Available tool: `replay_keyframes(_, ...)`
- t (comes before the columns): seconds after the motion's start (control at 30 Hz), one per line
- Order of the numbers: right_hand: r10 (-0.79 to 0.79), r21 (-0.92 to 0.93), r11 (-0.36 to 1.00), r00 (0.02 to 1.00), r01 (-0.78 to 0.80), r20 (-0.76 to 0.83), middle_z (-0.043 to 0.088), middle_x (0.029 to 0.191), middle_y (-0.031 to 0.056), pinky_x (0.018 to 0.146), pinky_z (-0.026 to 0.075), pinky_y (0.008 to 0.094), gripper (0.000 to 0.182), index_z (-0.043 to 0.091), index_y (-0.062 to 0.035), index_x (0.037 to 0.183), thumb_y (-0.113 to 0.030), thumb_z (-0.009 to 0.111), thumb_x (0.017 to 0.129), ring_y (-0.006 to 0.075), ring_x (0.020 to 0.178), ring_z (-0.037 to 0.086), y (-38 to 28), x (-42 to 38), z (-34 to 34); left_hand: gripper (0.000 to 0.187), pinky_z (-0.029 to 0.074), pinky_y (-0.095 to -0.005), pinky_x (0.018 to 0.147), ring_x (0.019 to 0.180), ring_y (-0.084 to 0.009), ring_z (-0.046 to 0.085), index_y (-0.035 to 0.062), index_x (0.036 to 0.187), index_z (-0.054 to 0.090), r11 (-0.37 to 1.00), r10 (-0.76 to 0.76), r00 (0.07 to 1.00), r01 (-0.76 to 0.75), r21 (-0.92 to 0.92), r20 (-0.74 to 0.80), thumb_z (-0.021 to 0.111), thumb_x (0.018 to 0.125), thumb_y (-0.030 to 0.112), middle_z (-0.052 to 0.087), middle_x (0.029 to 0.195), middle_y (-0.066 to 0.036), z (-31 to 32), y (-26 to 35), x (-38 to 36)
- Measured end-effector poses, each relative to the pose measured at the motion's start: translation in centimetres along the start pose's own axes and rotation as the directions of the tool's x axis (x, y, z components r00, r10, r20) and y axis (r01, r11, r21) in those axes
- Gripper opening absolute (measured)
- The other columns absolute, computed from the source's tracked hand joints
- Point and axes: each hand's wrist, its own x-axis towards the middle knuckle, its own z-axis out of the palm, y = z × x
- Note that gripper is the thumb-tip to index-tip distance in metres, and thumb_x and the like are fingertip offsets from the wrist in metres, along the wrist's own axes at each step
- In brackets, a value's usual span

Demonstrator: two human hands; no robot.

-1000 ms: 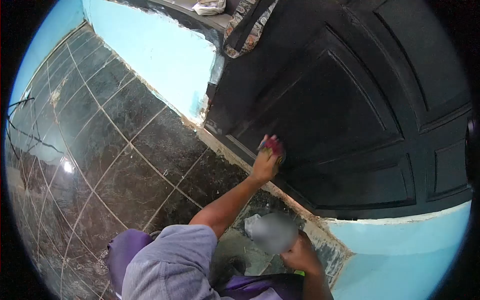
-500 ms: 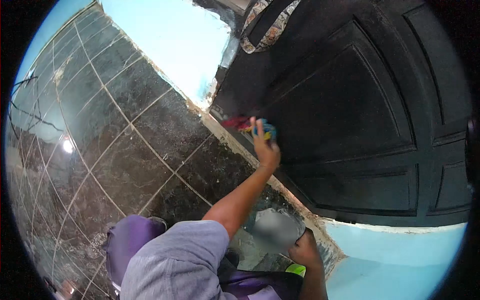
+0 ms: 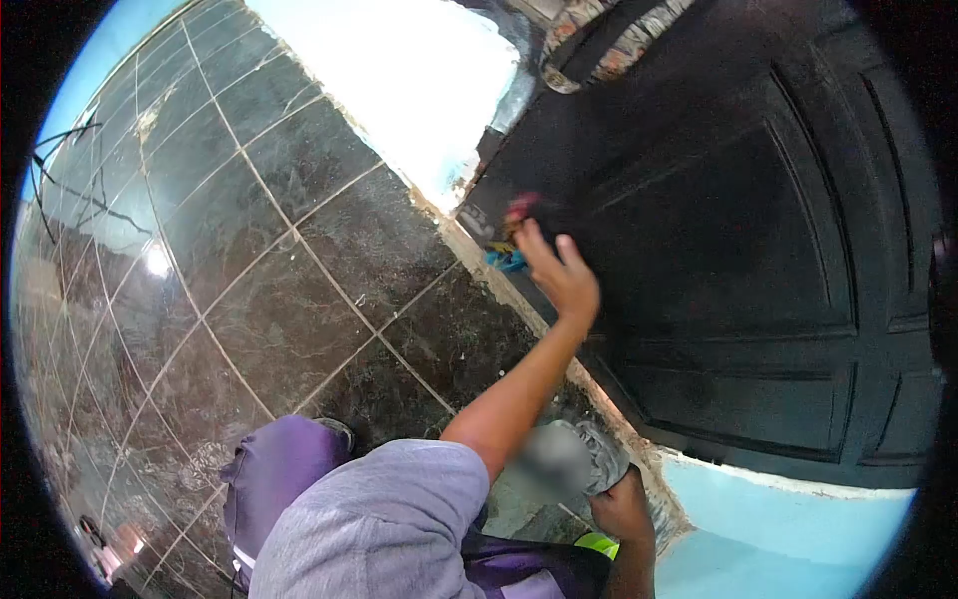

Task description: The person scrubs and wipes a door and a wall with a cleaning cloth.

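Note:
My left hand (image 3: 564, 280) reaches out to the lower edge of a black panelled door (image 3: 699, 230). Under its fingers is a multicoloured rag (image 3: 507, 260), with pink, yellow and blue patches showing against the door; motion blurs it. The thumb stands apart from the fingers. Low in the view, my right hand (image 3: 624, 507) is closed on a grey crumpled thing, perhaps a cloth or bag (image 3: 602, 454), partly smeared. The fingers' exact grip there is hidden.
Dark tiled floor (image 3: 269, 329) with pale grout spreads to the left. A light blue wall (image 3: 788, 544) meets the door at lower right, and a bright wall section (image 3: 409, 90) is above. A patterned strap (image 3: 639, 40) hangs near the top. Thin dark wires (image 3: 75, 180) lie far left.
The whole view has shifted. My left hand and the rag have moved along the door's lower edge, and the rag has turned, its blue part now nearer the floor. My right hand still holds the grey thing.

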Motion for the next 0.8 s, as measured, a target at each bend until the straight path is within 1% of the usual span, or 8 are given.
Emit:
replay_keyframes(0.1, -0.029, -0.042, 0.999, 1.0, 0.03, 0.006, 0.071, 0.121, 0.0267, 0.097, 0.053, 0.0465, 0.045, 0.069, 0.0022, 0.122, -0.012, 0.068, 0.079, 0.0471, 0.114, 0.067, 1.0, 0.9, 0.4, 0.061, 0.028, -0.0482, 0.122, 0.149, -0.0424, 0.035, -0.0041, 0.154, 0.037, 0.887, -0.457, 0.883, 0.461, 0.018, -0.104, 0.058, 0.103, 0.024, 0.034, 0.161, -0.028, 0.2, -4.4, 2.9)
replay_keyframes(0.2, -0.093, 0.059, 0.994, 0.995, 0.094, -0.021, 0.071, 0.121, 0.0269, 0.096, 0.053, 0.0471, 0.044, 0.069, 0.0023, 0.121, -0.014, 0.069, 0.08, 0.0472, 0.113, 0.067, -0.6, 1.9, 0.4, 0.062, 0.038, -0.0469, 0.115, 0.135, -0.0396, 0.051, -0.0045, 0.15, 0.041, 0.863, -0.494, 0.868, 0.497, 0.091, -0.052, 0.063, 0.1, 0.024, 0.05, 0.148, -0.026, -1.8, -6.9, 3.6)
replay_keyframes(0.3, -0.04, 0.024, 0.999, 0.999, 0.04, -0.022, 0.071, 0.121, 0.027, 0.096, 0.053, 0.047, 0.044, 0.069, 0.0024, 0.121, -0.017, 0.07, 0.081, 0.0473, 0.113, 0.067, -1.7, 2.4, 0.6, 0.06, 0.049, -0.0422, 0.101, 0.114, -0.0328, 0.064, -0.005, 0.146, 0.044, 0.843, -0.537, 0.818, 0.516, -0.15, -0.204, 0.067, 0.097, 0.021, 0.062, 0.131, -0.02, -4.1, -12.6, 6.8)
replay_keyframes(0.37, -0.047, 0.012, 0.999, 0.999, 0.046, 0.019, 0.071, 0.121, 0.0271, 0.097, 0.053, 0.047, 0.044, 0.069, 0.0021, 0.122, -0.018, 0.071, 0.082, 0.0474, 0.113, 0.067, -2.6, 2.8, 0.5, 0.047, 0.054, -0.0369, 0.088, 0.1, -0.0239, 0.066, -0.0052, 0.134, 0.055, 0.631, -0.736, 0.658, 0.582, -0.512, -0.159, 0.066, 0.097, 0.021, 0.066, 0.117, -0.013, -5.9, -11.1, 10.2)
replay_keyframes(0.5, -0.116, 0.028, 0.993, 0.993, 0.116, -0.012, 0.07, 0.119, 0.0281, 0.096, 0.053, 0.0471, 0.044, 0.069, 0.0026, 0.121, -0.019, 0.071, 0.082, 0.0485, 0.112, 0.067, -1.3, 3.5, 1.4, 0.026, 0.058, -0.0394, 0.069, 0.078, -0.0228, 0.069, -0.0002, 0.101, 0.069, 0.382, -0.857, 0.514, 0.684, -0.622, 0.039, 0.06, 0.098, 0.024, 0.069, 0.092, -0.009, -5.9, -11.3, 12.0)
replay_keyframes(0.63, -0.05, -0.006, 0.999, 0.998, 0.05, 0.041, 0.07, 0.119, 0.029, 0.096, 0.053, 0.047, 0.046, 0.067, 0.0037, 0.121, -0.017, 0.072, 0.081, 0.0494, 0.111, 0.066, -2.3, 4.4, 1.3, 0.024, 0.058, -0.0438, 0.056, 0.068, -0.0262, 0.069, 0.0009, 0.097, 0.067, 0.395, -0.671, 0.723, 0.537, -0.745, 0.165, 0.057, 0.1, 0.022, 0.068, 0.085, -0.009, -4.8, -10.7, 9.9)
replay_keyframes(0.67, -0.05, -0.014, 0.999, 0.996, 0.051, 0.069, 0.07, 0.119, 0.0291, 0.096, 0.053, 0.0468, 0.046, 0.067, 0.0041, 0.122, -0.017, 0.072, 0.081, 0.0494, 0.112, 0.066, -2.0, 4.7, 1.2, 0.022, 0.058, -0.0419, 0.064, 0.076, -0.0257, 0.069, 0.0016, 0.108, 0.062, 0.247, -0.646, 0.697, 0.577, -0.778, 0.311, 0.057, 0.102, 0.023, 0.068, 0.095, -0.01, -6.4, -6.2, 9.8)
replay_keyframes(0.8, -0.122, 0.064, 0.991, 0.991, 0.118, 0.06, 0.071, 0.119, 0.0283, 0.097, 0.053, 0.0454, 0.045, 0.067, 0.0041, 0.123, -0.016, 0.071, 0.083, 0.0484, 0.112, 0.067, -2.4, 5.4, 1.5, 0.032, 0.052, -0.0424, 0.088, 0.101, -0.0292, 0.061, 0.0072, 0.131, 0.048, 0.657, -0.663, 0.72, 0.429, -0.62, -0.204, 0.057, 0.106, 0.025, 0.057, 0.117, -0.017, -3.8, -9.4, 13.4)
